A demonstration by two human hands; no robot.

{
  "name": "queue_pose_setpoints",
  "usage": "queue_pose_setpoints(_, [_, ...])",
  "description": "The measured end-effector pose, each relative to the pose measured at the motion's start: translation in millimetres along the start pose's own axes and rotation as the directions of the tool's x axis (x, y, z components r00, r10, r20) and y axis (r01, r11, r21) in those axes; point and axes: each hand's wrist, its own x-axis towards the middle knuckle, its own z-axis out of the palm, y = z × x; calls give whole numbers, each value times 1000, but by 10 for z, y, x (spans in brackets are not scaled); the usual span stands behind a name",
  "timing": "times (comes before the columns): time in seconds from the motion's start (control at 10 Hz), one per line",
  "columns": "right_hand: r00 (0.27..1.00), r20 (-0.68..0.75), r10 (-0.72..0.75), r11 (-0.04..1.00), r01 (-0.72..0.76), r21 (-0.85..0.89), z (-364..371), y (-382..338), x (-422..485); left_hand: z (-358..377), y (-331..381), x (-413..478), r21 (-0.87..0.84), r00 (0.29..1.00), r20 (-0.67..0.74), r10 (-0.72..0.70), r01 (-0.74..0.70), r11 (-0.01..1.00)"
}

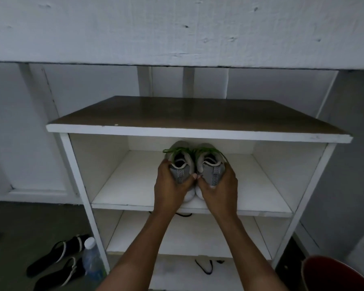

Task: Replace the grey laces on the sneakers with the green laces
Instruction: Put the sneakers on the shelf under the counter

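Gripping the heels, the left hand (170, 186) curls round the left sneaker (180, 164) and the right hand (220, 186) round the right sneaker (212, 165); the shoes touch side by side on the upper shelf of the white shelf unit (198, 133), toes toward its back. Green laces (172, 149) show near their tongues; the shoes look light, soft in the upper and firmer at the heel cup, so the heel seems the surest hold.

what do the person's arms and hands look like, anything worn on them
The left arm and right arm are bare all the way down to the frame's edge, with no sleeves in view. The left grip and right grip are bare hands: no gloves, and no rings, watch or wristbands that can be seen.
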Motion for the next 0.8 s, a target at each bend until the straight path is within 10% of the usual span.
queue_pose_setpoints(0.3, [958, 139, 253, 886, -287, 366, -125, -96, 5, -163, 19, 30, -218, 966, 155, -206, 237, 947])
queue_pose_setpoints(0.5, [805, 227, 548, 650, -581, 491, -90, 58, 237, -286, -20, 63, -354, 926, 264, -272, 355, 865])
queue_pose_setpoints(0.8, [813, 144, 565, 740, -576, 347, -184, -66, 113, -279, 64, 140, -469, 806, 180, -564, 574, 671])
